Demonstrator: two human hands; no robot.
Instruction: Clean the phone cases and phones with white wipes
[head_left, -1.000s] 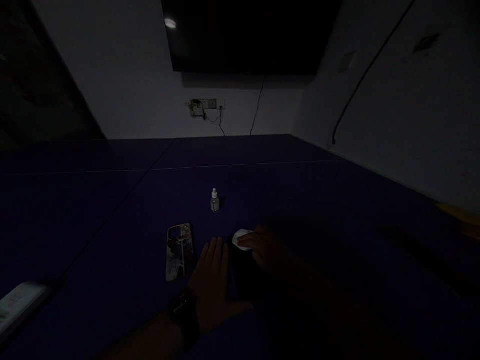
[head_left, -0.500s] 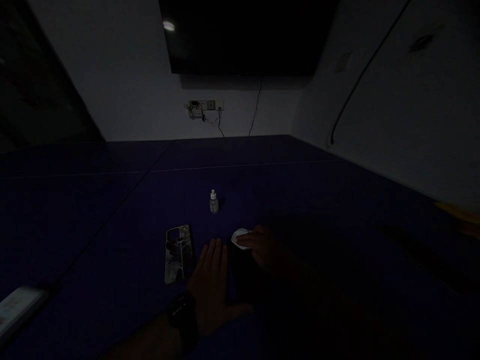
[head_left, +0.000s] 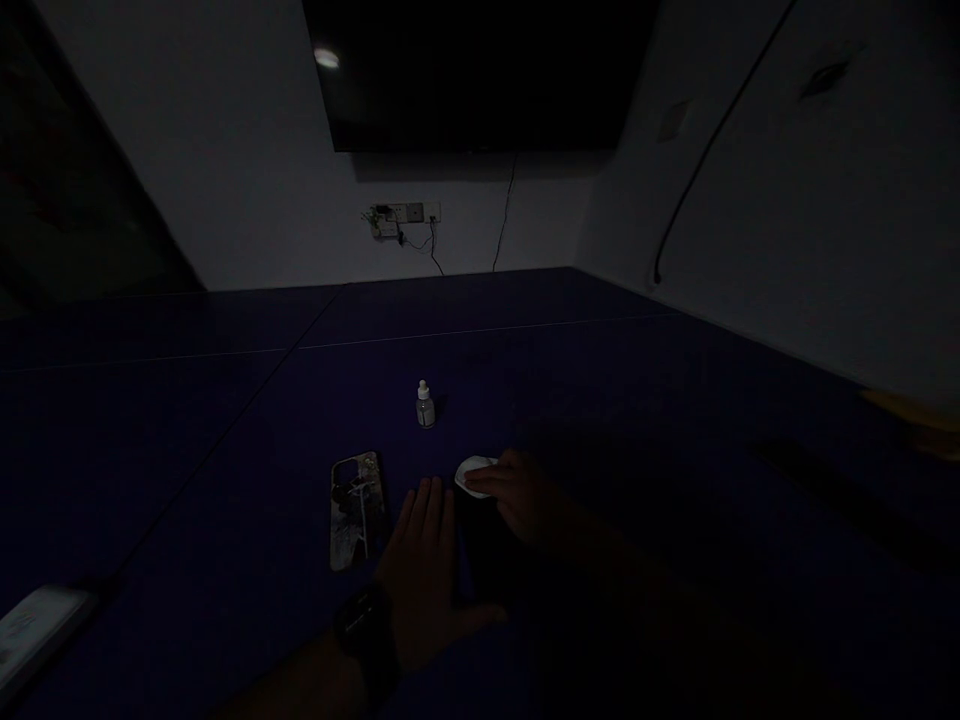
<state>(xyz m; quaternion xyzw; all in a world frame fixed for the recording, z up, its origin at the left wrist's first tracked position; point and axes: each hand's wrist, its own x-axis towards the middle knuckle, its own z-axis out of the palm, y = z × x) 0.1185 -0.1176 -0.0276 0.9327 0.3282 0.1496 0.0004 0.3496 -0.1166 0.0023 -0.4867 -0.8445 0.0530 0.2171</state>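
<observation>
Pressed under the fingers of my right hand (head_left: 517, 490) is a white pad (head_left: 469, 470), which looks like a cotton pad. The pad rests on the upper end of a dark, flat object (head_left: 484, 550) with a phone-like outline; its details are lost in the dark. My left hand (head_left: 424, 560) lies flat along the left side of that object, fingers stretched out and thumb reaching toward its lower end. To the left of this hand is a patterned phone case (head_left: 356, 515) with a camera cutout. Farther back, a small dropper bottle (head_left: 425, 408) with a white top stands upright.
A white power strip (head_left: 37, 630) lies at the left edge of the dark blue table (head_left: 225, 540). At far right a yellow item (head_left: 911, 410) shows dimly. Beyond the table, a large screen (head_left: 480, 75) hangs over wall sockets (head_left: 409, 213) and cables.
My right hand and the white pad have shifted slightly left across the top of the dark object. My left hand stays in place. The view has turned a little.
</observation>
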